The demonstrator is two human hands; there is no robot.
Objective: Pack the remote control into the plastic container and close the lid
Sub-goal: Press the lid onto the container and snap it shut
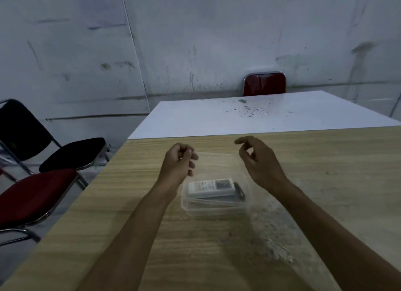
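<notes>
A clear plastic container point(217, 210) sits on the wooden table, near the middle. The white remote control point(209, 187) lies flat inside it, with a dark strap at its right end. A transparent lid point(214, 160), faint and blurred, hangs just above and beyond the container. My left hand point(179, 162) pinches the lid's left edge. My right hand point(258, 160) is at the lid's right end with thumb and index finger curled towards each other. Whether it touches the lid is unclear.
The wooden table point(325, 182) adjoins a white table point(217, 119) farther away, which has dark specks on it. To the left stand a red chair point(36, 193) and a black chair point(71, 151). Another red chair point(264, 84) stands against the far wall.
</notes>
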